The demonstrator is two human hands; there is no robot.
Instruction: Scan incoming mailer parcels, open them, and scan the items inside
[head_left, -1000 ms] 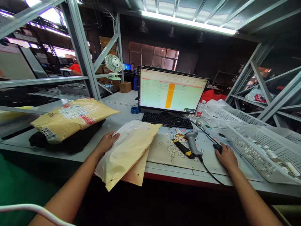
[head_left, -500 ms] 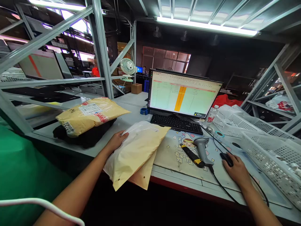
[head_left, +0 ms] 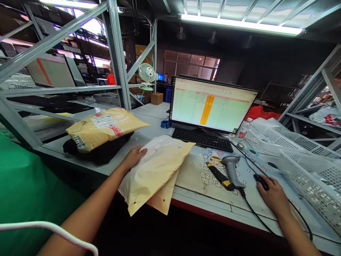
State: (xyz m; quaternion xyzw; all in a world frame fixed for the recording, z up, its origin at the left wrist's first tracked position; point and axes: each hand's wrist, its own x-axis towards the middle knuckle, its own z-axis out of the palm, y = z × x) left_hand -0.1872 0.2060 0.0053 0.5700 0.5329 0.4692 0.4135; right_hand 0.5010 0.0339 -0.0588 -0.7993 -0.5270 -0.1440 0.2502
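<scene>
Since a second ago we have our view turned further left, so the monitor (head_left: 213, 105) appears farther right. At the monitor's lower right corner, we see the dark notice (head_left: 235, 130) reduced to a small remnant. Right of the monitor and nearer us, a black cable (head_left: 302, 215) now loops out beyond our right hand (head_left: 273, 193). Well left of the monitor, we see the co-worker's red clothing (head_left: 111, 79) as a smaller patch

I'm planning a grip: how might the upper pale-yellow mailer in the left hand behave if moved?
The upper mailer would probably bend, given its creased surface. Its lower end may droop, since the left hand grips only one side edge. Rolling seems unlikely, given its flattish shape.
</scene>
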